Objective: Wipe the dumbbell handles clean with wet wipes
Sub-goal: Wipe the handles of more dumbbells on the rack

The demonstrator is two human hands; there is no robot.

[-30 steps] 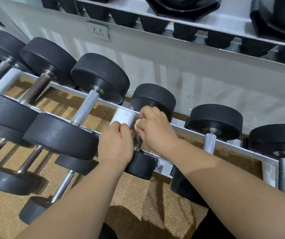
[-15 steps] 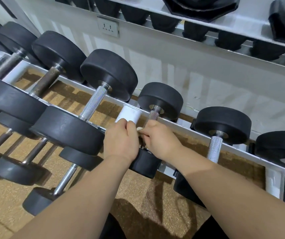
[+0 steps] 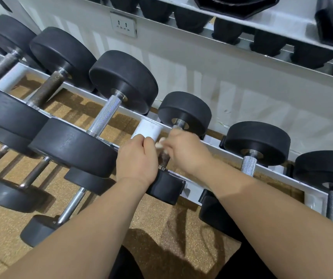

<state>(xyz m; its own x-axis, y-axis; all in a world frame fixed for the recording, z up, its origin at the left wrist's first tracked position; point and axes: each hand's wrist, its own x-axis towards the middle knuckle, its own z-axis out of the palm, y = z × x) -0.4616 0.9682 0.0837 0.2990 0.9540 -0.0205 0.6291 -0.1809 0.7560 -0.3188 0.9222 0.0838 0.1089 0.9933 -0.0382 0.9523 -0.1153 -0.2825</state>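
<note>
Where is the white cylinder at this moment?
Head view, centre: the white cylinder is held in the left hand, beside the small dumbbell whose handle the right hand grips.

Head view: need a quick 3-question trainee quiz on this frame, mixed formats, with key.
1. Multiple choice: the left hand grips A) a white cylinder, B) a spray bottle, C) nothing.
2. True or false: the right hand holds a wipe at the small dumbbell's handle.
3. Fill in: the brown, dull handle lies to the hands' ____.
Key: 1 A; 2 true; 3 left.
</note>
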